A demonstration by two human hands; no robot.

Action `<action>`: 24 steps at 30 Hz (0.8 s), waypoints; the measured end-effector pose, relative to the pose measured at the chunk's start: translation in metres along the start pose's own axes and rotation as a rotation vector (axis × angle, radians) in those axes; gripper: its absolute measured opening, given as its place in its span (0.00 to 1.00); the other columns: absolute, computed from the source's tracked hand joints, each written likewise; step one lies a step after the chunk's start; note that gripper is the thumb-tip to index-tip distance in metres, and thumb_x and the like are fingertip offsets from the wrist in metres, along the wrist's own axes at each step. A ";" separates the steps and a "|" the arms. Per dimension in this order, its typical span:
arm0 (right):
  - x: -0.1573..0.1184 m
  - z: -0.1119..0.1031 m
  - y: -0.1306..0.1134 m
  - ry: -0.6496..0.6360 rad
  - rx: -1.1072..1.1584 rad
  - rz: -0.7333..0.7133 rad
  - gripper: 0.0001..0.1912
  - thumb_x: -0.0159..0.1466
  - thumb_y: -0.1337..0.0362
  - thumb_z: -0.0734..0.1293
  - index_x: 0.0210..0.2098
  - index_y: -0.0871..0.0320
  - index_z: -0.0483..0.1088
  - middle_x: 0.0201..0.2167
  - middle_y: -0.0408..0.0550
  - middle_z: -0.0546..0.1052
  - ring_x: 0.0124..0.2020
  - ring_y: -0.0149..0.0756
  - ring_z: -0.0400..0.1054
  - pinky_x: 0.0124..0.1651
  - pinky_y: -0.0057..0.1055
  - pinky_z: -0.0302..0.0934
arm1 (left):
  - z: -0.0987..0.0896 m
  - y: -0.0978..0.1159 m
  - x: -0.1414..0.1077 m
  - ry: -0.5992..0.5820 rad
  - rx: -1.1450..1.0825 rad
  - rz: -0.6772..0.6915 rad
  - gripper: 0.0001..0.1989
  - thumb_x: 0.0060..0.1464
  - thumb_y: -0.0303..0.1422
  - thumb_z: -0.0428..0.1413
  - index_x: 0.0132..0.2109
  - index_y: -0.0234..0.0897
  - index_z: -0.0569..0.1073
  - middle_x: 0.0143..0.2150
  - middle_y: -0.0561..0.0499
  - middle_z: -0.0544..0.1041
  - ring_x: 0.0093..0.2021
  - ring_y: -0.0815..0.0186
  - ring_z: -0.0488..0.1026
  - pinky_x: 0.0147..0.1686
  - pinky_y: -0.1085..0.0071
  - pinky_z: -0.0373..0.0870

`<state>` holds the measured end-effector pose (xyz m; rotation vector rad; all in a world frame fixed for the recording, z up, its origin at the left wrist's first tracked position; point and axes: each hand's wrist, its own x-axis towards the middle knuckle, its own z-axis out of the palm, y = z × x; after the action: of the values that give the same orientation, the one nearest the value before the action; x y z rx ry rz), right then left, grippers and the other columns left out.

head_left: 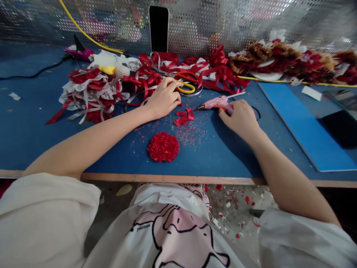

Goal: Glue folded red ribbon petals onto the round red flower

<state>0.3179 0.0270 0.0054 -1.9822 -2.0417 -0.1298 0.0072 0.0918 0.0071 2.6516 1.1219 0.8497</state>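
Head view: on the far left of the blue table [33,137] lies a purple tool [83,56], its black cord trailing off the left side. Nearer and to its right is a heap of ribbon rosettes [90,93], red and white; they look made up, with streamers hanging loose.

Next comes the left hand [166,98], palm down, its fingers bent and slightly parted by the yellow handle of the scissors [193,88]. I see nothing gripped there; whether the fingertips touch the handle, I can't tell. Beyond it a phone [158,31] stands upright, screen dark.

Near the middle of the front edge sits a round, ruffled red flower [163,146]. To my eye it is fully formed, while the short ribbon pieces [190,114] beyond it, to the right, lie loose, joined to nothing I can see.

Right of those, the right hand [242,115] has its fingers wrapped round the grip of a pink glue gun [214,102], nozzle towards the pieces. Farther right lies a bright blue board [306,126].

As for writing, only "momi" reads clearly, upside down on the person's shirt [119,242]; no brand shows.
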 end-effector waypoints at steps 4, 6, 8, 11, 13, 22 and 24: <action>0.002 -0.001 0.005 0.086 0.132 0.058 0.15 0.66 0.53 0.64 0.45 0.57 0.69 0.42 0.63 0.77 0.47 0.56 0.73 0.50 0.49 0.65 | -0.010 0.029 -0.016 0.175 0.004 -0.027 0.07 0.67 0.35 0.58 0.41 0.41 0.80 0.67 0.44 0.74 0.69 0.42 0.62 0.72 0.38 0.58; 0.003 -0.003 0.007 0.144 0.217 0.053 0.14 0.66 0.53 0.65 0.46 0.55 0.68 0.39 0.58 0.77 0.43 0.52 0.73 0.46 0.46 0.64 | -0.013 0.050 -0.031 0.164 0.001 0.051 0.10 0.70 0.36 0.56 0.43 0.40 0.81 0.64 0.44 0.76 0.67 0.45 0.64 0.70 0.39 0.60; 0.003 -0.006 0.007 0.186 0.278 0.034 0.12 0.66 0.54 0.66 0.44 0.54 0.67 0.37 0.55 0.77 0.40 0.49 0.72 0.44 0.43 0.63 | -0.013 0.068 -0.045 0.060 -0.014 0.170 0.11 0.71 0.35 0.55 0.44 0.38 0.82 0.63 0.43 0.77 0.65 0.47 0.66 0.69 0.41 0.62; 0.000 -0.009 0.002 0.186 0.327 0.011 0.11 0.65 0.55 0.66 0.43 0.53 0.66 0.35 0.51 0.76 0.36 0.45 0.71 0.41 0.41 0.61 | -0.013 0.077 -0.057 -0.103 -0.035 0.241 0.12 0.70 0.35 0.57 0.42 0.37 0.84 0.69 0.43 0.73 0.68 0.46 0.62 0.69 0.42 0.61; -0.004 -0.011 -0.002 0.152 0.354 -0.005 0.12 0.64 0.55 0.67 0.44 0.53 0.66 0.34 0.49 0.75 0.35 0.43 0.70 0.40 0.40 0.60 | -0.017 0.072 -0.059 -0.190 -0.093 0.217 0.14 0.71 0.37 0.56 0.43 0.38 0.85 0.68 0.43 0.75 0.67 0.46 0.62 0.69 0.42 0.59; -0.013 -0.018 -0.010 0.090 0.277 -0.306 0.15 0.64 0.52 0.68 0.43 0.54 0.64 0.35 0.51 0.73 0.36 0.42 0.66 0.43 0.41 0.61 | -0.026 0.041 -0.068 -0.309 -0.373 0.096 0.20 0.74 0.43 0.49 0.49 0.44 0.85 0.58 0.47 0.81 0.63 0.55 0.66 0.70 0.51 0.57; -0.015 -0.014 -0.011 0.124 0.246 -0.390 0.13 0.66 0.54 0.67 0.44 0.54 0.65 0.37 0.53 0.74 0.38 0.44 0.67 0.43 0.41 0.62 | -0.025 0.042 -0.070 -0.308 -0.379 0.116 0.20 0.73 0.45 0.50 0.48 0.46 0.86 0.59 0.46 0.79 0.63 0.54 0.66 0.71 0.50 0.55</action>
<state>0.3090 0.0078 0.0164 -1.3847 -2.2161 -0.0753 -0.0197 0.0116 0.0105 2.4344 0.6640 0.5742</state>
